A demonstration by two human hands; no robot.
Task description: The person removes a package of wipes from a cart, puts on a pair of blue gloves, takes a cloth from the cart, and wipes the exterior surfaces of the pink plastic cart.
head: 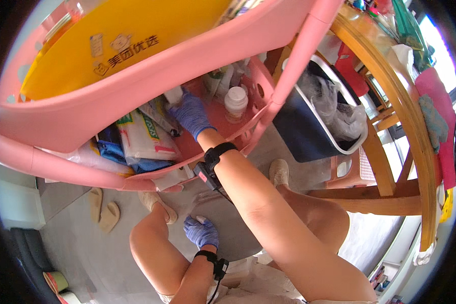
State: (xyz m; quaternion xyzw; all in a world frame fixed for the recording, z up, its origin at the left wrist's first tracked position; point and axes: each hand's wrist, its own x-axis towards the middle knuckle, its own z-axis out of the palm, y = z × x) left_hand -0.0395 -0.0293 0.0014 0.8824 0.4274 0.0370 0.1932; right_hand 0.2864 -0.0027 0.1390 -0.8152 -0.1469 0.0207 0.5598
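My right hand (192, 112), in a blue knitted glove, reaches into the lower tier of a pink plastic cart (190, 148). A small white object (173, 95) is at its fingertips, partly hidden by the upper tier. Right of that hand stands a white-capped plastic bottle (236, 102). To its left lie a white plastic packet with green print (146, 136) and a blue packet (112, 152). My left hand (201, 231), gloved alike, hangs low near my left knee with its fingers curled; I see nothing in it.
A yellow bag (136, 41) with printing fills the upper tier. Right of the cart, a dark bin (307, 125) with a white rim holds clear plastic bags. A wooden table (410, 95) curves along the right. Beige slippers (108, 216) lie on the grey floor.
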